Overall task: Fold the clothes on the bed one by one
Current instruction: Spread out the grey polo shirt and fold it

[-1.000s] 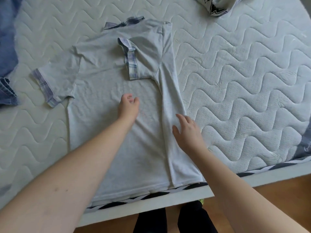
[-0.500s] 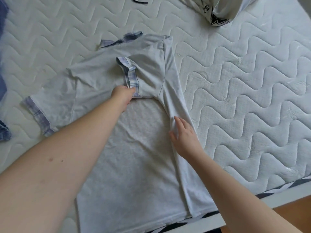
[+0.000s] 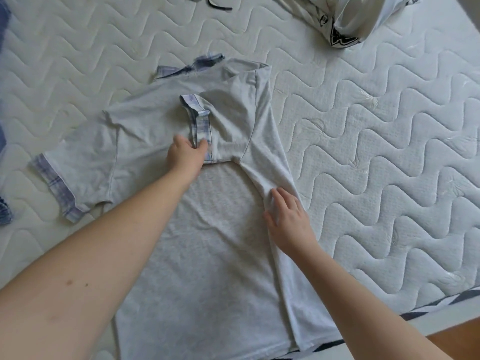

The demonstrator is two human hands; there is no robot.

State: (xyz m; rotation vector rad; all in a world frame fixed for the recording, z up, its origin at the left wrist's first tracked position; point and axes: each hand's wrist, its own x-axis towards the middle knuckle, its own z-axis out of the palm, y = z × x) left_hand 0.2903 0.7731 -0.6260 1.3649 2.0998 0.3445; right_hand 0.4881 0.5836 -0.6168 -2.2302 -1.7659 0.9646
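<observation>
Closest to the person, the bottom edge of the gray shirt (image 3: 207, 268) hangs near the edge of the bed (image 3: 389, 152), and the shirt runs long-ways straight away from the person, bottom near and collar far. It lies flat on the white wavy mattress. The right hand (image 3: 287, 219) is the nearer one. It lies flat on the folded-in right side of the shirt, with fingers nearly straight, pressing the cloth down and holding nothing. A bit farther up, the left hand (image 3: 188, 152) reaches to the middle of the shirt. Its thumb and fingers pinch the checked cuff of the right sleeve (image 3: 202, 126), which is already folded in and lies across the chest. That cuff is a little bunched, so it looks like the left hand is fixing it to lie flat. The other sleeve (image 3: 78, 165) is on the left, away from both hands, and it is spread out and not folded yet. The left hand is the closer one to it, so that side would likely be folded in next, across to the right over the middle. Past the hands, the checked collar (image 3: 192, 67) sits at the far end of the shirt. Farther away, a white bag with black print (image 3: 345, 24) sits at the top right. Some blue cloth (image 3: 4, 126) peeks in at the left edge.
</observation>
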